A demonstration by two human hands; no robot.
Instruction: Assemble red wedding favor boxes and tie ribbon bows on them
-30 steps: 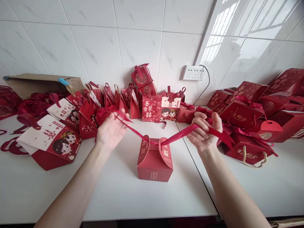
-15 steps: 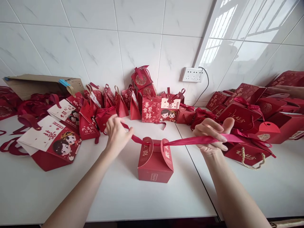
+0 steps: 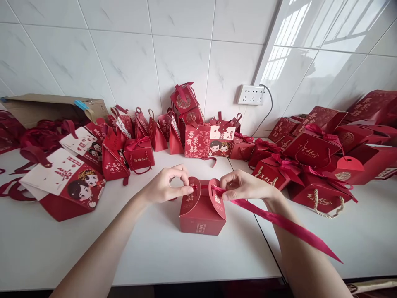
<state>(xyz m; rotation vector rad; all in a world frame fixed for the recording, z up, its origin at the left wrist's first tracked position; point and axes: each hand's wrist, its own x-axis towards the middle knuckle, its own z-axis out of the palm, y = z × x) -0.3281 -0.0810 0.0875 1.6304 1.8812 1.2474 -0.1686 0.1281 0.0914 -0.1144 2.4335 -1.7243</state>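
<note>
A small red gift box (image 3: 203, 221) with two rounded top flaps stands upright on the white table (image 3: 149, 256) in front of me. Dark pink ribbon (image 3: 288, 227) threads through the flaps, and its long loose end trails right across my forearm. At the left flap, my left hand (image 3: 169, 184) pinches the ribbon between thumb and index finger. My right hand (image 3: 245, 185) grips the ribbon close against the right flap. The ribbon's left end is mostly hidden behind the left hand and the box.
Several finished red boxes (image 3: 322, 190) with bows crowd the right side. Pyramid-shaped boxes (image 3: 176, 138) line the tiled wall. A cardboard carton (image 3: 93, 109) with red ribbon in it sits back left, near a white-and-red box (image 3: 68, 186). A power strip (image 3: 250, 95) is on the wall.
Both hands have come inward from the outstretched ribbon ends to the box's flaps. The right part of the ribbon, stretched taut before, now hangs loose to the lower right.
</note>
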